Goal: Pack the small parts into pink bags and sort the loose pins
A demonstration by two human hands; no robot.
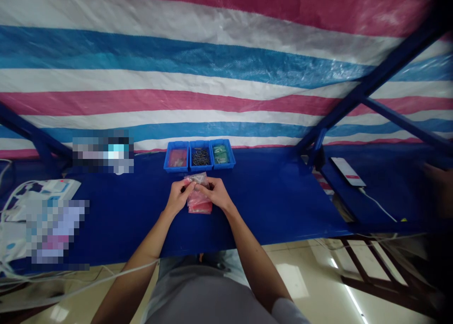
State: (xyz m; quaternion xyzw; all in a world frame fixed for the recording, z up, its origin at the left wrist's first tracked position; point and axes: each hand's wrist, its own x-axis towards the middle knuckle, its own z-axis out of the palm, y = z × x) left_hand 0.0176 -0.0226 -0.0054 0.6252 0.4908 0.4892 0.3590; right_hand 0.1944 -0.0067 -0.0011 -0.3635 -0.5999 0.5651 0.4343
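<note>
Between my two hands is a clear plastic bag with red or pink on it (199, 203), held just above the blue table. My left hand (179, 195) pinches its upper left part, thumb pressed inward. From the other side my right hand (216, 192) grips the upper right part, the two thumbs almost meeting. What the bag contains is hard to make out. Right behind it stand three blue bins: the left bin (165, 163) with reddish bags, the middle bin (201, 169) with dark screws or nails, the right bin (231, 160) with green-and-clear packets.
Blurred-out items (60, 229) and a white cable lie on the left of the blue table (276, 192). On the right-hand table a phone (347, 171) is plugged into a cable. Another person's hand (439, 178) shows at the right edge. Striped sheeting hangs behind, with blue metal posts (313, 142).
</note>
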